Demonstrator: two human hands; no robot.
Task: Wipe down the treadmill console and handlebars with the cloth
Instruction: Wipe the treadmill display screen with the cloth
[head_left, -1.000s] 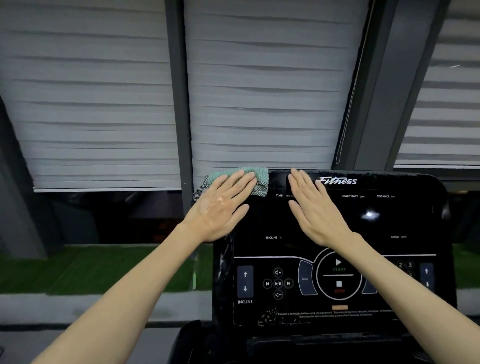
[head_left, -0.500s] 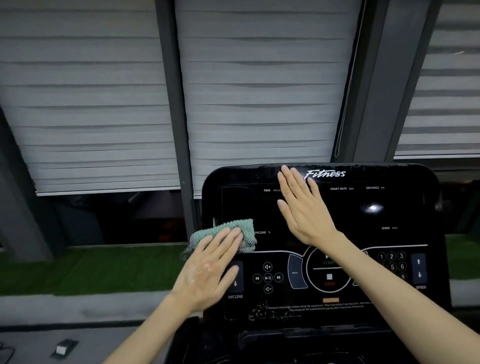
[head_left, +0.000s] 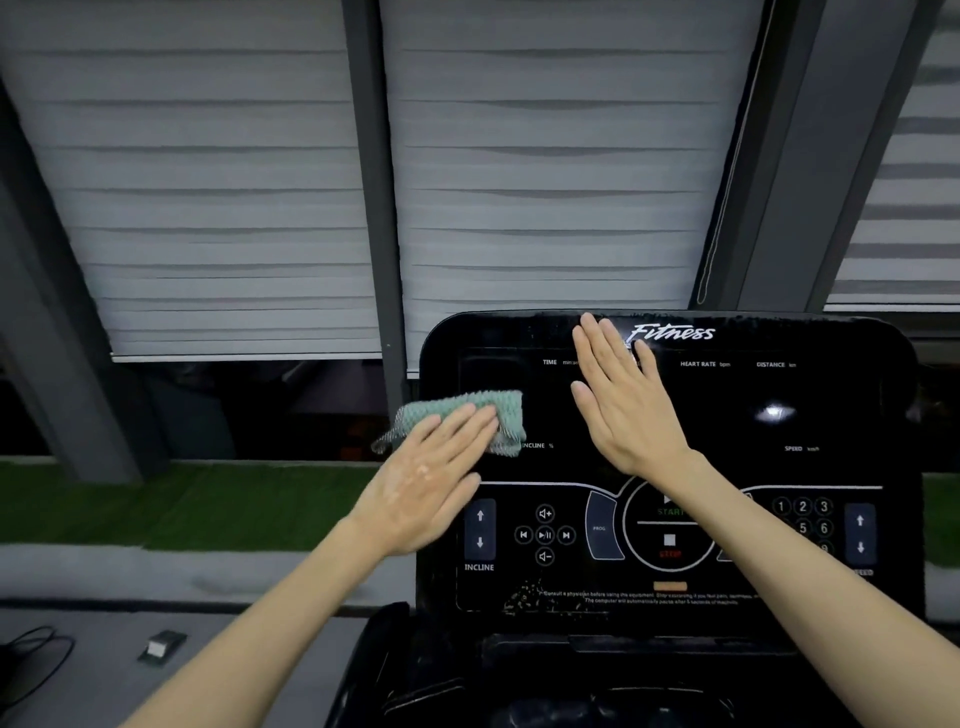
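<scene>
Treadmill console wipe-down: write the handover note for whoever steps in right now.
Left hand: flat and open, pressing the green cloth against the left edge of the treadmill console, just above the INCLINE arrows.
Right hand: flat and open, fingers spread, bracing the upper middle of the panel beside the Fitness logo; no cloth under it.
Done: cannot be judged from the panel; only the left edge is under the cloth.
Left: white specks near the bottom warning text, the button area, the right half with the number keys, then the handlebars, which are not clearly in view.
</scene>
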